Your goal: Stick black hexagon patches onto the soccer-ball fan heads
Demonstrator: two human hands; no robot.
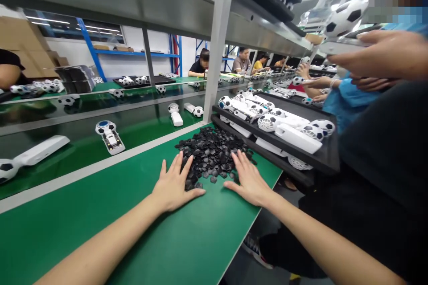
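Note:
A heap of small black pentagon-shaped pieces (212,153) lies on the green tabletop (140,227), a few strays along its near edge. My left hand (174,185) rests at the heap's left side, palm down, fingers spread, fingertips touching the pieces. On the opposite side my right hand (249,178) is also palm down with its fingers apart, the tips at the heap's right edge. Neither hand grasps anything. Just behind the heap and to the right stands a black tray (301,156) of white handles with football-patterned round heads.
Left of the table runs a dark green conveyor (83,160) carrying spaced football-headed devices (110,136). A grey metal post (219,44) rises behind the heap under an overhead shelf. At right, a person's hand (384,55) holds a football-patterned piece. Several people sit farther back.

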